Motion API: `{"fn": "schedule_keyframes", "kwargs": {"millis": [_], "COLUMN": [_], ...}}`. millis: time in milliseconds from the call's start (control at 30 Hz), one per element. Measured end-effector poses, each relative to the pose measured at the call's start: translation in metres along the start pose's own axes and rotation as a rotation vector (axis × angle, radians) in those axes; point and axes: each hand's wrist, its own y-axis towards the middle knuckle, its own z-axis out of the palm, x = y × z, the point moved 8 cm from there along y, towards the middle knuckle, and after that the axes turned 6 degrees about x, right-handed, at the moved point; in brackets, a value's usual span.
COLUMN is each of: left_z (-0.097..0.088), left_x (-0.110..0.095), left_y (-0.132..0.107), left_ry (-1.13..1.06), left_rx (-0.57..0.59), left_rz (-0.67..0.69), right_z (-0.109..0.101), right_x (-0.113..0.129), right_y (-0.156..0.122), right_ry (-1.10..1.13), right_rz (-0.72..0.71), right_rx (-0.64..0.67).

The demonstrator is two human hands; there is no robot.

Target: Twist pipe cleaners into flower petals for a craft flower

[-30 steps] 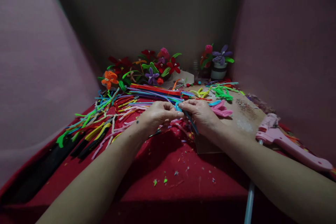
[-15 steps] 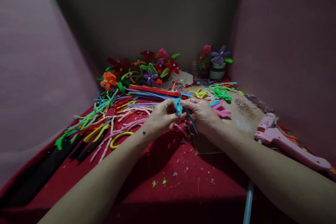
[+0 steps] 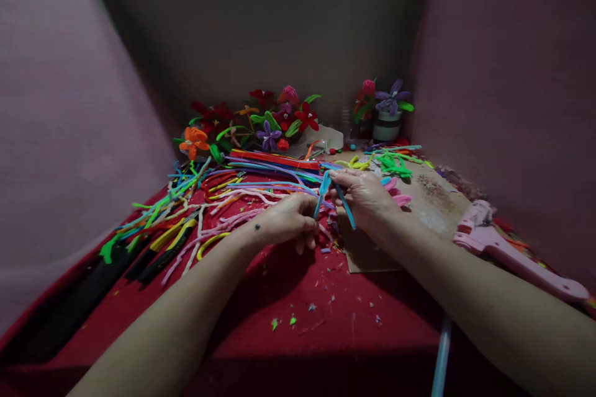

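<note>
A bent blue pipe cleaner (image 3: 345, 206) hangs between my two hands above the red cloth. My right hand (image 3: 365, 191) pinches it near its folded top, and one free end slants down below those fingers. Lower and to the left, my left hand (image 3: 295, 221) has thumb and fingers closed on the other hanging end. Just past the right hand, pink looped petals (image 3: 399, 192) lie on a piece of cardboard (image 3: 431, 205).
Pliers (image 3: 170, 248) and many coloured pipe cleaners (image 3: 233, 223) lie at left. Fuzzy flowers (image 3: 268, 135) stand at the back, beside a small pot (image 3: 387, 126). At right is a pink glue gun (image 3: 526, 260) with a glue stick (image 3: 442, 353). Scraps dot the cloth (image 3: 335, 335).
My left hand has moved down and slid along the pipe cleaner, away from the right hand. The small blue loop is now drawn out into a narrow fold with two hanging ends.
</note>
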Motion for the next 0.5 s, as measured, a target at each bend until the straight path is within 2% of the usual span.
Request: {"fn": "schedule_keyframes", "kwargs": {"millis": [133, 233, 333, 500], "left_z": [-0.006, -0.015, -0.018, -0.009], "left_x": [-0.002, -0.008, -0.015, -0.010], "left_y": [-0.005, -0.009, -0.009, 0.000], "left_ry": [0.017, 0.007, -0.182, -0.589], "left_rx": [0.032, -0.043, -0.116, -0.127], "left_rz": [-0.007, 0.023, 0.141, 0.229], "right_z": [0.000, 0.002, 0.003, 0.008], "right_x": [0.001, -0.002, -0.006, -0.007], "right_y": [0.001, 0.000, -0.001, -0.003], "right_ry": [-0.008, -0.008, -0.024, -0.007], "right_rz": [-0.024, -0.023, 0.002, -0.019], "right_rx": [0.024, 0.044, 0.062, 0.111]}}
